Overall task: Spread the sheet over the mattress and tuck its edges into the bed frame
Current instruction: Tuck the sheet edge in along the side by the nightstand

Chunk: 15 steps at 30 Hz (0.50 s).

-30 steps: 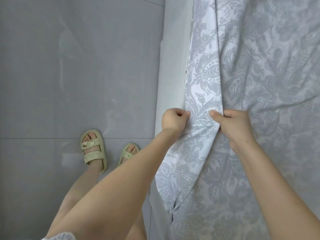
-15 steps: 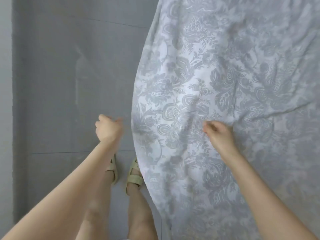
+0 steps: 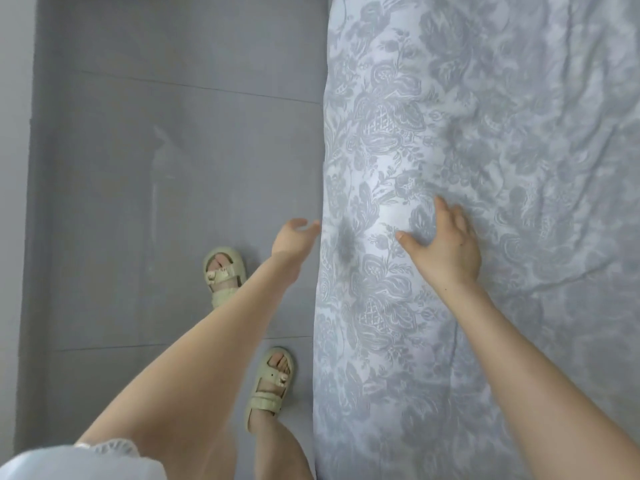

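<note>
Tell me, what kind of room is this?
Probably a bedroom. A patterned sheet covers what seems a bed, the right hand rests flat on it, and a grey tiled floor runs alongside.

Hands at the bed's edge, seen from above

The sheet (image 3: 485, 168), pale blue-grey with a floral print, covers the right side of the view and drapes over the bed's left edge toward the grey tiled floor (image 3: 156, 168). The right hand (image 3: 446, 244) lies flat on the sheet near that edge, fingers spread and straight. The left hand (image 3: 294, 237) hovers just beside the draped edge with loosely bent fingers, holding nothing. Below stand two feet in pale green sandals (image 3: 225, 275), close to the bed's side. A white hem (image 3: 104, 452) shows at the bottom left.
</note>
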Motion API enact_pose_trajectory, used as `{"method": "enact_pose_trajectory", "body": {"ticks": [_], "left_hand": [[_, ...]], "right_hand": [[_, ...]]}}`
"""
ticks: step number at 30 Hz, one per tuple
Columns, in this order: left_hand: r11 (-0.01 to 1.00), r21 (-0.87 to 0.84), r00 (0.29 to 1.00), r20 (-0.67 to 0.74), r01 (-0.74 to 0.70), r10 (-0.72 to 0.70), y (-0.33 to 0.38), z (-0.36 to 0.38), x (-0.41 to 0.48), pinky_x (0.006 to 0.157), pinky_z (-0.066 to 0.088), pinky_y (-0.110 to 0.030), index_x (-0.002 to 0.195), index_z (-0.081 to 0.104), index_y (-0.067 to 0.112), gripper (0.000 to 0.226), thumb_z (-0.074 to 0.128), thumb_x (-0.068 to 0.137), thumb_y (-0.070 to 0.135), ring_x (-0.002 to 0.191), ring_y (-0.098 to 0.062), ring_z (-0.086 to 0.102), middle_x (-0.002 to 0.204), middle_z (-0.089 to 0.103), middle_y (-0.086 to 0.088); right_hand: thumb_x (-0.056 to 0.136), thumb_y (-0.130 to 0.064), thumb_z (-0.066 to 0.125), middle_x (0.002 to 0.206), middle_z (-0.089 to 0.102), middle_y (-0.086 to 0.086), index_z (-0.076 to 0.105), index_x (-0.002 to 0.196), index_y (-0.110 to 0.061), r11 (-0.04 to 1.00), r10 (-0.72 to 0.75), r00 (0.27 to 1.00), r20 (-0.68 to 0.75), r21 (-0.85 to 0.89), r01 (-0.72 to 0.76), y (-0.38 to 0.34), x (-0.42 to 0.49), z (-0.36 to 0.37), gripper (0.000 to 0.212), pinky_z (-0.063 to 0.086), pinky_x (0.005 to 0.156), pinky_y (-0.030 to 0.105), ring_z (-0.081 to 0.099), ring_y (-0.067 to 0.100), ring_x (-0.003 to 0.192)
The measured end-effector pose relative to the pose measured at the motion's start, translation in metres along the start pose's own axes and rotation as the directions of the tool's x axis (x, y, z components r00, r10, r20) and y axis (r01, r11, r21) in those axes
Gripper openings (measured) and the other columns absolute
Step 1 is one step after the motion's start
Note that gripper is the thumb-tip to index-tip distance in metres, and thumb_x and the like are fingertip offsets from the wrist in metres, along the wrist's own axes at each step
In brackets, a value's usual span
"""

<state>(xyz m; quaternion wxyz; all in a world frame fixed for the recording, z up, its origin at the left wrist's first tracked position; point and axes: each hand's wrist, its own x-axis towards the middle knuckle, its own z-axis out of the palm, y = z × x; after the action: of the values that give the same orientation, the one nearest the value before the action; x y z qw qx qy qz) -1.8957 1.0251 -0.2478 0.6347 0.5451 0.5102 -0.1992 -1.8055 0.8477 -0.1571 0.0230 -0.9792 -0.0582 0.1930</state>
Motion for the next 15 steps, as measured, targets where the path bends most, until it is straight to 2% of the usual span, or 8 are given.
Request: {"method": "enact_pose_trajectory", "body": {"ticks": [2,6,10,13,15], "left_hand": [[1.0,-0.008,1.0,0.002,0.009,-0.009,0.02,-0.011,0.007,0.098,0.047,-0.041,0.13,0.049,0.017,0.045,0.053,0.09,0.039,0.106,-0.021,0.052,0.125,0.053,-0.005],[1.0,0.011,0.999,-0.031,0.013,-0.013,0.073,-0.051,0.023,0.096,0.048,-0.042,0.124,0.053,0.013,0.038,0.052,0.091,0.032,0.105,-0.025,0.056,0.115,0.057,-0.008],[0.997,0.055,0.996,-0.065,-0.061,0.064,0.144,-0.089,0.047,0.092,0.05,-0.039,0.112,0.059,0.013,0.028,0.052,0.091,0.03,0.094,-0.022,0.056,0.103,0.058,-0.003],[0.993,0.059,0.989,-0.099,-0.104,0.11,0.205,-0.106,0.069,0.093,0.05,-0.039,0.111,0.061,0.012,0.027,0.053,0.091,0.029,0.095,-0.023,0.056,0.099,0.058,-0.003],[0.988,0.046,0.984,-0.099,-0.146,0.15,0.246,-0.109,0.084,0.089,0.048,-0.038,0.103,0.062,0.014,0.02,0.052,0.091,0.027,0.089,-0.023,0.054,0.095,0.058,-0.004]], "right_hand": [[0.083,-0.054,0.059,0.156,0.021,0.011,0.02,0.149,-0.022,1.0,-0.015,1.0,0.021,0.005,0.015,-0.019,0.02,-0.003,0.083,0.029,0.109,0.042,0.02,0.027,0.143],[0.087,-0.051,0.056,0.151,0.032,0.011,0.028,0.146,-0.017,0.999,-0.017,1.0,0.004,0.045,0.017,-0.069,0.066,-0.024,0.074,0.039,0.099,0.04,0.034,0.028,0.136],[0.09,-0.05,0.051,0.147,0.036,0.009,0.03,0.144,-0.016,0.999,-0.042,0.999,-0.021,0.0,0.042,-0.119,0.128,-0.051,0.068,0.043,0.092,0.04,0.042,0.03,0.128],[0.09,-0.052,0.049,0.143,0.041,0.008,0.031,0.143,-0.015,0.997,-0.074,0.994,-0.078,-0.03,0.072,-0.154,0.178,-0.077,0.067,0.044,0.087,0.039,0.046,0.03,0.122],[0.09,-0.053,0.048,0.14,0.044,0.009,0.033,0.142,-0.014,0.995,-0.093,0.988,-0.12,-0.05,0.087,-0.174,0.212,-0.094,0.067,0.044,0.085,0.039,0.048,0.03,0.119]]}}
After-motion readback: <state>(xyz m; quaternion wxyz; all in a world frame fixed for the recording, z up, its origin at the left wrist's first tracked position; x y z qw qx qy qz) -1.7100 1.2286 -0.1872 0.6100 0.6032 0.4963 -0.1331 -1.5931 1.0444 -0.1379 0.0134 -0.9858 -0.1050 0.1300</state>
